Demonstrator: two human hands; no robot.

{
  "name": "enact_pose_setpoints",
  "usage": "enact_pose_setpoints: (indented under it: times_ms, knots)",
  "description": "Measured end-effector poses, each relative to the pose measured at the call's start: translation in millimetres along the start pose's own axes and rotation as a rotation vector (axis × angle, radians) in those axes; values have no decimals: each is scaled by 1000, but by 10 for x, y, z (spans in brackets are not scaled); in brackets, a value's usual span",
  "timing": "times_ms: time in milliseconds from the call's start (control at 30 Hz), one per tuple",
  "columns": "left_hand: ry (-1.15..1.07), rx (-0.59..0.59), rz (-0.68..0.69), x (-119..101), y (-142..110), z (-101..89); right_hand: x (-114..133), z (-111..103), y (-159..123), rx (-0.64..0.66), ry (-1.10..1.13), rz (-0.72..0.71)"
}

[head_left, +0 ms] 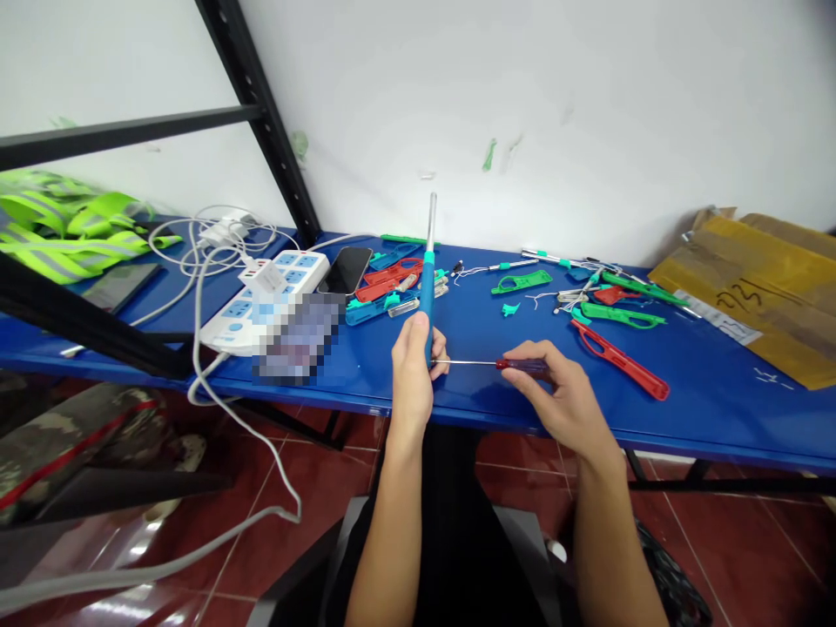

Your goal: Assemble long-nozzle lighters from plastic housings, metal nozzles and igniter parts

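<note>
My left hand [415, 353] is closed around the blue handle of a long-necked lighter [428, 283], whose metal tube points up and away. Between the thumb and fingers of my right hand [552, 383] is the dark red handle of a screwdriver [522, 365]. Its thin shaft runs level to the left, and the tip meets the lower side of the lighter's handle by my left fingers. Exactly where the tip sits is too small to tell. Beyond my hands lie red and blue lighter shells [385, 283] with clear parts, and a green shell [522, 281].
On the right lie a red shell [623, 361], several metal tubes with wires, and a taped cardboard box [751, 292]. To the left are a white power strip [297, 270] with cables, a phone [346, 271] and a blurred-out object [300, 338]. A black shelf post [265, 113] rises behind.
</note>
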State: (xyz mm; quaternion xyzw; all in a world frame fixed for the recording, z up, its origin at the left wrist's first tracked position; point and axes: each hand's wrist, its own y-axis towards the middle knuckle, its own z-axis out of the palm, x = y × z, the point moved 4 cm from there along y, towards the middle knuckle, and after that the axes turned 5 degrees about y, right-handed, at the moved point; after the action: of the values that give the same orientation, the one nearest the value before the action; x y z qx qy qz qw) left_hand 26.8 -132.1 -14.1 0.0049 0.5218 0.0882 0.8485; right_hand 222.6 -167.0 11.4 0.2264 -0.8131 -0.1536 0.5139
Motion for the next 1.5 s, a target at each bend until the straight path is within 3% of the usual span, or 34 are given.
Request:
enact_pose_setpoints:
  times_ms: [167, 267, 367, 567, 767, 900, 1033, 1200, 1367, 1500]
  knots:
    - [-6, -5, 17, 7, 10, -6, 102, -98, 154, 97, -155, -37]
    - [-44, -70, 62, 4, 19, -28, 104, -87, 115, 138, -94, -24]
    - [-20, -62, 78, 8, 16, -27, 68, -82, 72, 114, -22, -10]
    - [39, -36, 85, 14, 2, -21, 30, -20, 62, -31, -163, -69]
    - [42, -14, 97, -2, -10, 6, -94, 61, -83, -41, 182, 10]
    - [25, -9, 107, -28, -31, 7, -76, 42, -79, -79, 8, 48]
    - [37, -34, 128, -47, -44, -3, -63, 53, -55, -55, -91, 102]
    - [26, -34, 121, -33, -32, -7, -88, 92, -86, 15, 203, 90]
    - [31, -7, 116, -25, -22, 2, -104, 56, -25, -37, 47, 134]
    - [16, -31, 122, -48, -21, 1, -100, 82, 4, 39, 42, 153]
